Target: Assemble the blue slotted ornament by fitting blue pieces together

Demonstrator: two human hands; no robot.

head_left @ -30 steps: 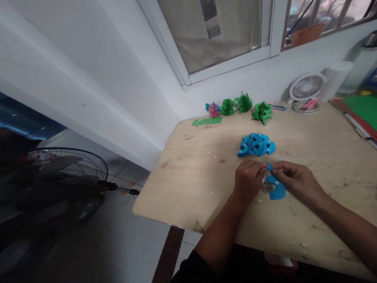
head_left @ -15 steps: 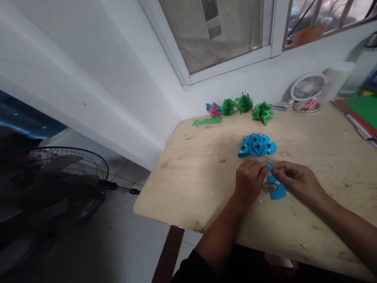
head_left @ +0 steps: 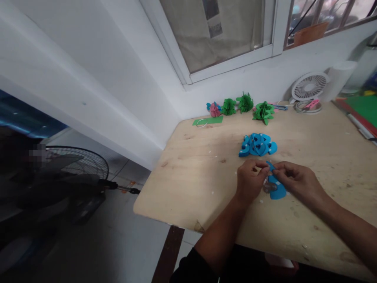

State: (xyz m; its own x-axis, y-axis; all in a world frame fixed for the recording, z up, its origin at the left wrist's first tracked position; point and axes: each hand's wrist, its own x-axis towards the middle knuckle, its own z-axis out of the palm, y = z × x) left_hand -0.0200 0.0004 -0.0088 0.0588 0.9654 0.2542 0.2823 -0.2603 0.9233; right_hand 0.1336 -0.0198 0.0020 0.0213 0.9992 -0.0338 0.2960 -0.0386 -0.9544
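Note:
My left hand (head_left: 249,181) and my right hand (head_left: 296,181) meet over a blue paper cut-out (head_left: 277,188) that lies on the wooden table (head_left: 206,173). Both hands pinch its upper tip with closed fingers. A small roll of clear tape (head_left: 268,186) sits under the blue piece between my hands. Just beyond my fingers rests a pile of blue folded paper pieces (head_left: 257,144).
Against the far wall stand green paper flowers (head_left: 245,103) and a pink one (head_left: 214,110), with a green paper strip (head_left: 207,121) nearby. A small white desk fan (head_left: 308,86), a tape ring (head_left: 308,106) and green sheets (head_left: 363,110) are at right. A floor fan (head_left: 76,169) stands left of the table.

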